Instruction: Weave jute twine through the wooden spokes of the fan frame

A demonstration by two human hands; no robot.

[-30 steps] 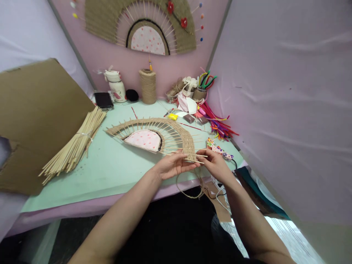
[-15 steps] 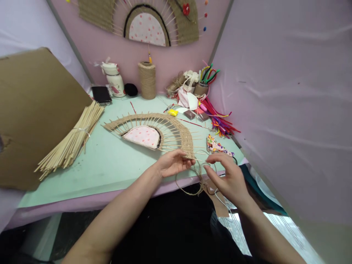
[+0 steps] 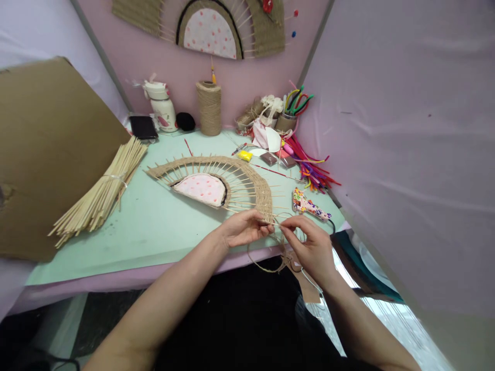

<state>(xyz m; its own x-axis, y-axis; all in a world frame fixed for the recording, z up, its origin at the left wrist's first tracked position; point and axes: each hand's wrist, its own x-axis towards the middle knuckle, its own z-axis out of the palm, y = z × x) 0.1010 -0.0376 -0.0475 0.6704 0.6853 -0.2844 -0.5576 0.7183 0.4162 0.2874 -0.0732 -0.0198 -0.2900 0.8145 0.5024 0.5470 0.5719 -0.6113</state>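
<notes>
A half-round fan (image 3: pixel 262 191) of thin sticks woven with jute twine lies on the table, with a white, pink-dotted half circle at its centre. My left hand (image 3: pixel 247 229) grips its lower right end, the fingers curled beneath the weave. Just right of it, my right hand (image 3: pixel 309 242) is closed in a pinch beside the tip of the last stick. Thin jute twine (image 3: pixel 266 270) runs at those fingertips and hangs in a loop over the table edge; the exact pinch point is too small to see clearly.
A flower-patterned glue gun (image 3: pixel 309 205) lies right of the fan. Left are bundled sticks (image 3: pixel 101 191) and a cardboard sheet (image 3: pixel 58 134). Behind stand a bottle (image 3: pixel 163 111), a twine spool (image 3: pixel 209 109) and a pot of scissors (image 3: pixel 285 122); pipe cleaners (image 3: pixel 315 172) lie at right.
My right hand has moved left to the stick's tip, and its thumb and forefinger have closed from an open gap into a pinch. My left hand keeps its hold on the fan.
</notes>
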